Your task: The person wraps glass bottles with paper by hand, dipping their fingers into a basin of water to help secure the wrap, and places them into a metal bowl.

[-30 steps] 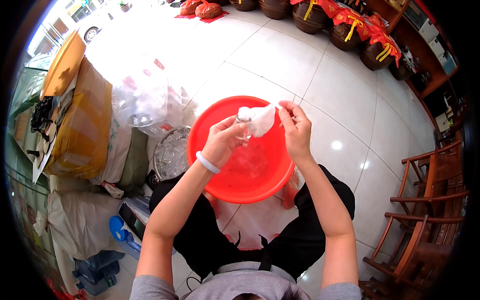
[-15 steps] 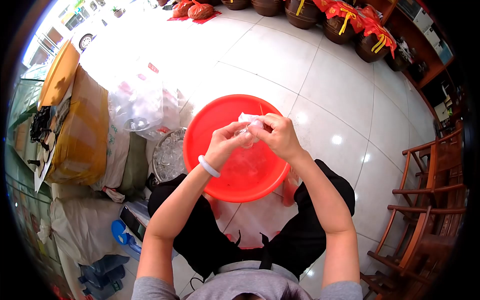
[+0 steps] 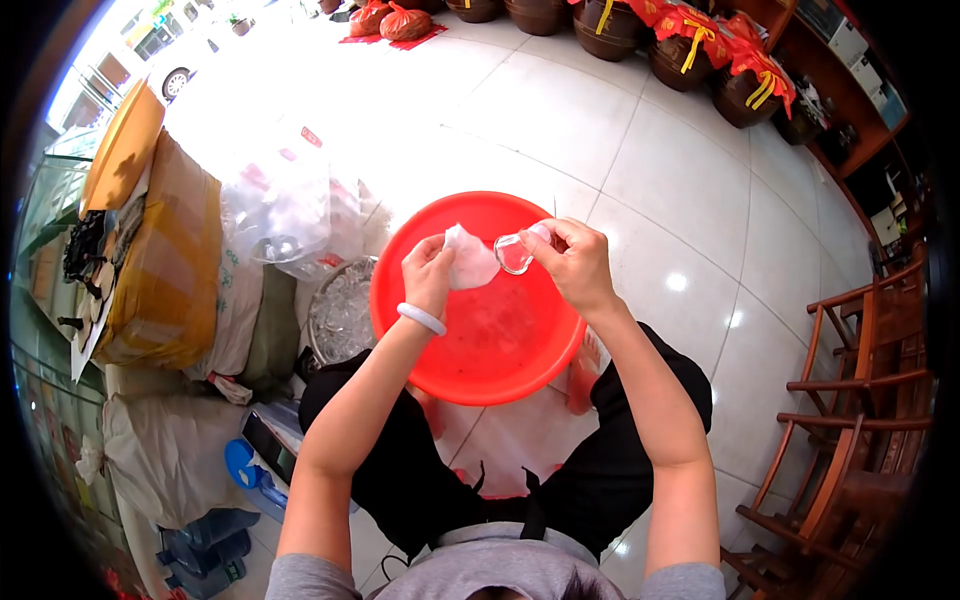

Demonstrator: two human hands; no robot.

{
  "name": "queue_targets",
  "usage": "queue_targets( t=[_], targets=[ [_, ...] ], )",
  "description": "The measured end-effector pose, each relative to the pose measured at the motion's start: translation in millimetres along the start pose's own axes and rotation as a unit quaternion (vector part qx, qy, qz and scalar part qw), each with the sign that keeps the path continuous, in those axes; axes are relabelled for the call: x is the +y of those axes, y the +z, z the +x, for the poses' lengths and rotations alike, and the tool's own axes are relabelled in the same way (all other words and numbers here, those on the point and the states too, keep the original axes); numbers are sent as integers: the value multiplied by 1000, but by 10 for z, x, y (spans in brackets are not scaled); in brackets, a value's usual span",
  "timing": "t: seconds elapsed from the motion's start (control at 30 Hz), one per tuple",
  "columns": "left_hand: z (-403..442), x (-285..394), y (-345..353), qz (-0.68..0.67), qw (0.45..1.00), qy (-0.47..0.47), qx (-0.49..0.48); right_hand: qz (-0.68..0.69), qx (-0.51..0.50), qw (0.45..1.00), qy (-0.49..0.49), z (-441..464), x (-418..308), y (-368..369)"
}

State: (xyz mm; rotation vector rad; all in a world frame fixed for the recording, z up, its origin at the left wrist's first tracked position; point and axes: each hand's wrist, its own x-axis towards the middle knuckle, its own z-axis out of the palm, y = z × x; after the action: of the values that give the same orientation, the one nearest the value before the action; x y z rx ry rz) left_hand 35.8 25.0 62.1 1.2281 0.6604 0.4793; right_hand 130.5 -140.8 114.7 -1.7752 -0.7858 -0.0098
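Over the large red basin (image 3: 480, 370), my left hand (image 3: 428, 275) pinches a white cloth (image 3: 471, 260). My right hand (image 3: 575, 262) grips a small clear glass bottle (image 3: 514, 254), whose rounded end points left toward the cloth. Cloth and glass are close side by side; whether they touch is hard to tell. Water or clear pieces show faintly in the basin below. Left of the basin, a metal bowl of clear glassware (image 3: 342, 310) stands on the floor, partly behind the basin's rim.
Plastic bags (image 3: 285, 210), a taped cardboard box (image 3: 165, 260) and a pale sack (image 3: 165, 455) line the left side. Wooden chairs (image 3: 860, 400) stand at the right. Dark jars with red covers (image 3: 685, 60) run along the back. My feet flank the basin.
The glass has passed from my left hand to my right, and the cloth is now in my left hand. My hands came together half a second ago and have since moved apart.
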Motion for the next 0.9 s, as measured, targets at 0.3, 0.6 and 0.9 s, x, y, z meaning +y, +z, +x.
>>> queue_targets(
  t=[0.3,0.6,0.9],
  targets=[
    [-116,170,60,-36,997,-5,-62,-51,-18,999,6,-83,150,180],
    [-341,13,247,263,879,348,-195,86,-45,981,167,-147,314,292],
    [-196,-24,100,160,911,-51,-377,51,-130,986,93,-260,99,292]
  ],
)
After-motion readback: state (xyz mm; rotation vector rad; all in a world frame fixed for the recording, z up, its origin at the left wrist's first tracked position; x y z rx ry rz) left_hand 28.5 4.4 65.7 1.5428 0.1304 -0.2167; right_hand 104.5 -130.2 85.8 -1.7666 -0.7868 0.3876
